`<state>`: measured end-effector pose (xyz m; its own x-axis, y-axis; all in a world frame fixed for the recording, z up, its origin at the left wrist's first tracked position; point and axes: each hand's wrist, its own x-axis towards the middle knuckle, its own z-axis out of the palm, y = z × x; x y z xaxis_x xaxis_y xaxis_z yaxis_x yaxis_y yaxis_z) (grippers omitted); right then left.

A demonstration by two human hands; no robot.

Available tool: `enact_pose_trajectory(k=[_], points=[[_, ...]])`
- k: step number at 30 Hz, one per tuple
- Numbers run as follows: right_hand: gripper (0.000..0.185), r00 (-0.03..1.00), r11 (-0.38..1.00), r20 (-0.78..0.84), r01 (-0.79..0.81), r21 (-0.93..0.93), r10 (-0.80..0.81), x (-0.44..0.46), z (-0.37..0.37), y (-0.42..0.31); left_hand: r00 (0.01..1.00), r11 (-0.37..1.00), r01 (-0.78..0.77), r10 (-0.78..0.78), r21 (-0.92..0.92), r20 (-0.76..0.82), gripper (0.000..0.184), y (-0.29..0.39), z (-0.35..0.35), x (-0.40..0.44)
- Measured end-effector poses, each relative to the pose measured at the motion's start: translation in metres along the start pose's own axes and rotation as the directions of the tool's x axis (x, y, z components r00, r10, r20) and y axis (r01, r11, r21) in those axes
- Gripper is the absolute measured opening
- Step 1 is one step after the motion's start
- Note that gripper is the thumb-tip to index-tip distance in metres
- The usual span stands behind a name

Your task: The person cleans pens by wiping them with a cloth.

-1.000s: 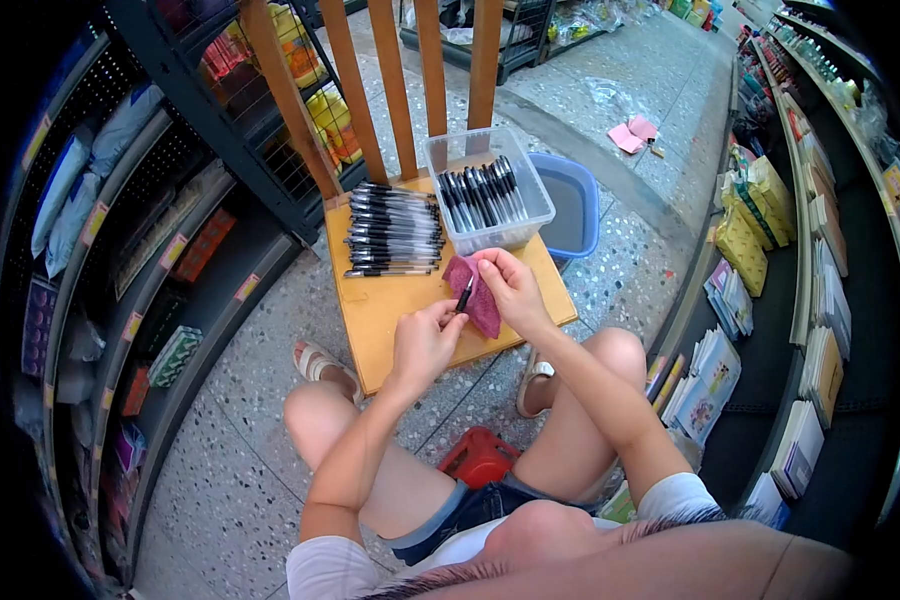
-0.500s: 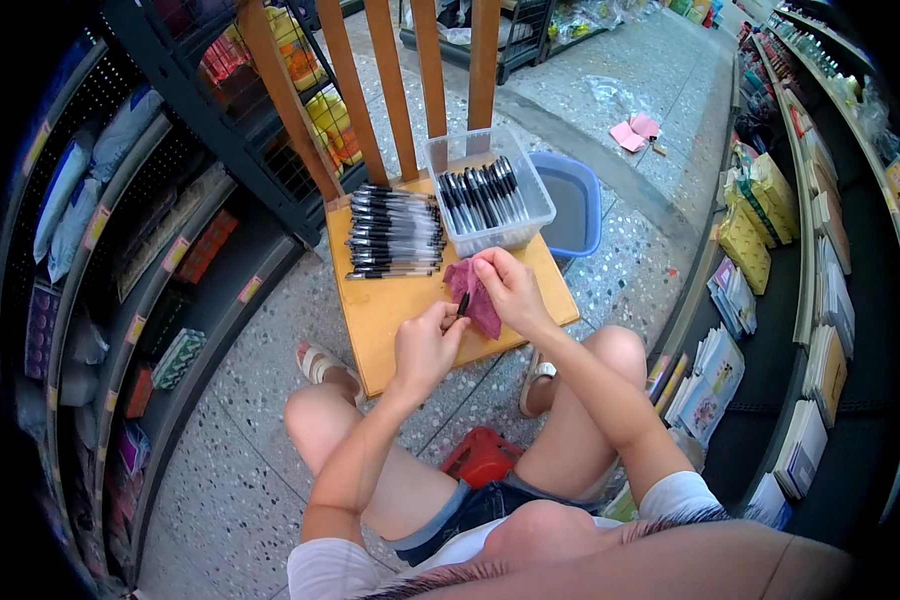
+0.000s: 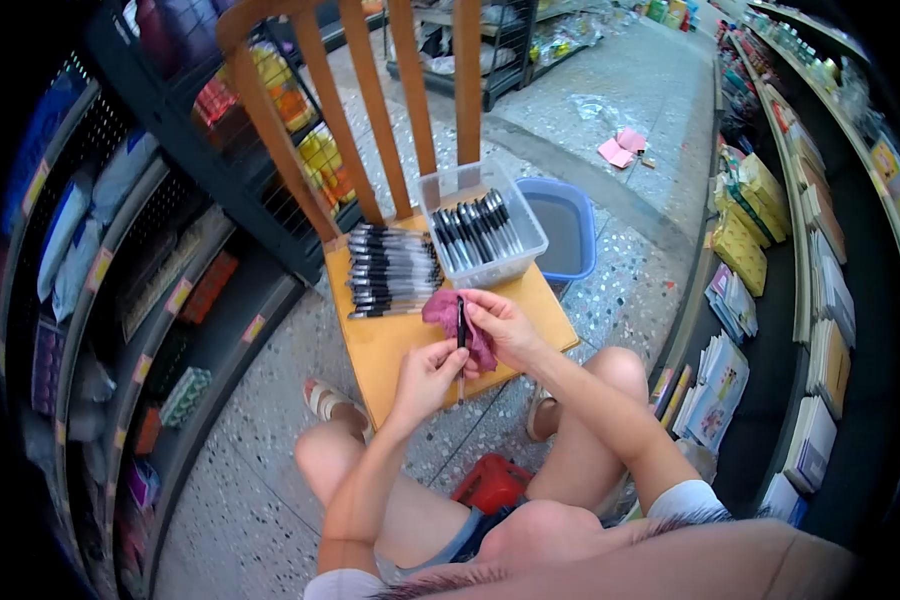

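My left hand (image 3: 432, 372) pinches a black pen (image 3: 461, 325) near its middle, holding it upright over the front of the wooden chair seat (image 3: 380, 362). Around the pen's upper part is a crumpled purple cloth (image 3: 440, 308), gripped by my right hand (image 3: 502, 325). Just beyond, a clear plastic box (image 3: 490, 268) holds several pens (image 3: 475, 230) standing at a slant. To its left, a row of pens (image 3: 390, 268) with black caps lies on the seat.
Behind the box stands a blue bucket (image 3: 570, 235) on the speckled floor. Shelves of goods curve along the left (image 3: 185, 290) and right (image 3: 805, 300). A red plastic object (image 3: 492, 482) sits between my legs, and pink paper (image 3: 622, 148) lies farther off.
The pen has come upright and shows more of its length, with the cloth now around its upper part. My view has shifted, so the chair and box appear lower.
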<state>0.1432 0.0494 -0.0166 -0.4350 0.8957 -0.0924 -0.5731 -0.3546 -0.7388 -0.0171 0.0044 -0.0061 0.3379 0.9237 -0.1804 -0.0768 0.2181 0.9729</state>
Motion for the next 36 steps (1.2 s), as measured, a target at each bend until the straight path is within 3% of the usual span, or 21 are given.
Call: enact_pose_trajectory(k=[2, 9, 12, 15, 18, 21, 24, 29, 32, 36], points=[[0.030, 0.999, 0.998, 0.043, -0.031, 0.056, 0.028, -0.003, 0.005, -0.006, 0.998, 0.997, 0.017, -0.012, -0.073, 0.065, 0.020, 0.004, 0.001, -0.002], [0.025, 0.994, 0.999, 0.106, -0.023, 0.032, 0.019, -0.006, 0.012, -0.020, 0.988, 1.000, -0.019, 0.018, 0.004, 0.155, 0.022, 0.010, 0.001, 0.001], [0.023, 0.995, 1.000, 0.101, -0.012, 0.006, 0.011, -0.007, 0.012, -0.021, 0.994, 0.998, 0.027, -0.021, -0.054, 0.111, 0.020, 0.010, 0.007, 0.001], [0.023, 0.991, 0.995, -0.083, 0.098, -0.024, -0.100, -0.001, 0.014, -0.014, 0.998, 0.997, 0.046, -0.043, -0.065, 0.052, 0.020, 0.006, 0.011, 0.000], [0.021, 0.970, 0.976, -0.121, 0.201, -0.079, -0.210, 0.002, 0.007, -0.020, 0.990, 0.990, 0.129, -0.126, -0.056, 0.059, 0.023, 0.000, 0.009, -0.001], [0.020, 0.958, 0.971, -0.159, 0.230, -0.069, -0.239, 0.002, 0.002, -0.022, 0.997, 0.997, 0.044, -0.047, 0.061, 0.055, 0.024, -0.011, 0.010, -0.004], [0.020, 0.947, 0.966, -0.192, 0.254, -0.052, -0.259, 0.001, 0.005, -0.022, 1.000, 0.999, 0.014, -0.014, 0.030, 0.002, 0.021, -0.014, 0.015, -0.007], [0.027, 0.965, 0.975, -0.143, 0.222, -0.003, -0.220, -0.004, 0.011, -0.016, 0.997, 0.998, -0.064, 0.065, 0.030, -0.040, 0.020, -0.027, 0.023, -0.009], [0.030, 0.968, 0.975, -0.118, 0.219, -0.035, -0.221, -0.005, 0.013, -0.014, 0.997, 0.993, -0.041, 0.034, -0.113, -0.066, 0.022, -0.026, 0.033, -0.015], [0.031, 0.971, 0.979, -0.124, 0.203, -0.037, -0.206, -0.004, 0.015, -0.011, 0.997, 0.992, -0.038, 0.030, -0.119, -0.075, 0.025, -0.034, 0.030, -0.016]])
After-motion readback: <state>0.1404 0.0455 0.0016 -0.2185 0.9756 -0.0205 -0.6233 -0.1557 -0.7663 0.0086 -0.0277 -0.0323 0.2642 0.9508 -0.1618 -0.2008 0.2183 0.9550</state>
